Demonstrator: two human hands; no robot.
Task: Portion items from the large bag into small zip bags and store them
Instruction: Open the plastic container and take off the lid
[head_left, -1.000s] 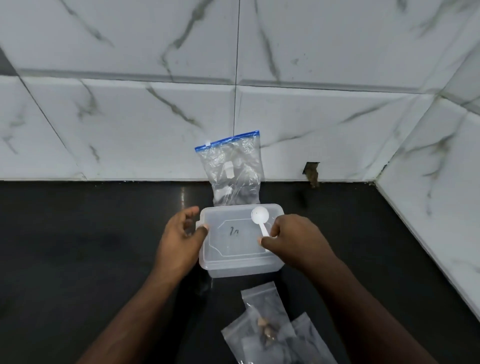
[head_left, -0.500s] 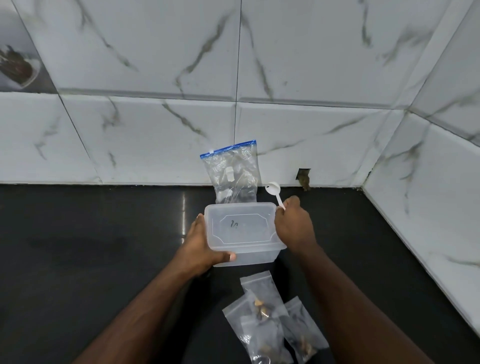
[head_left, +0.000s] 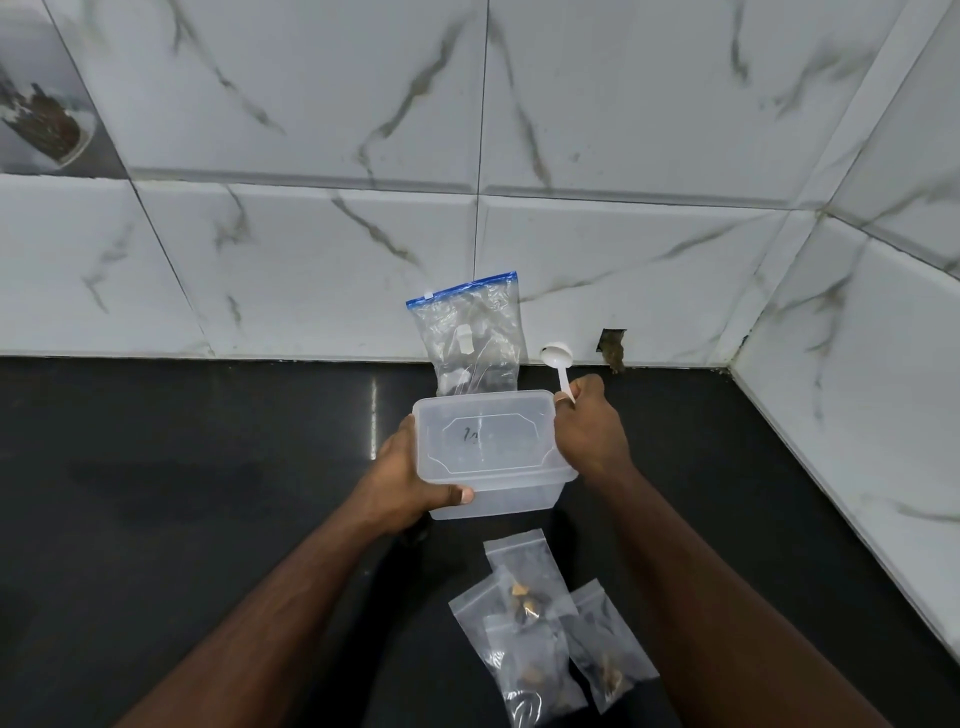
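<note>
Change: container lifted off counter since a second ago, scoop now past its right edge – barely any shift since half a second ago.
Container (head_left: 493, 447): clear plastic, lid on, held between both hands above black counter (head_left: 182, 519).
Left hand (head_left: 410, 480): grips container's left side, thumb on front wall.
Right hand (head_left: 589, 431): against right side, curled round white scoop (head_left: 558, 361).
Large bag (head_left: 472, 335): blue-zip, leaning on tiled wall (head_left: 311, 249) behind container.
Small bags (head_left: 545, 623): filled – on counter, near side.

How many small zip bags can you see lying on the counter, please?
3, overlapping in a pile on the black counter in front of the plastic box: one at the back, one front left, one front right. More could be hidden underneath.
</note>
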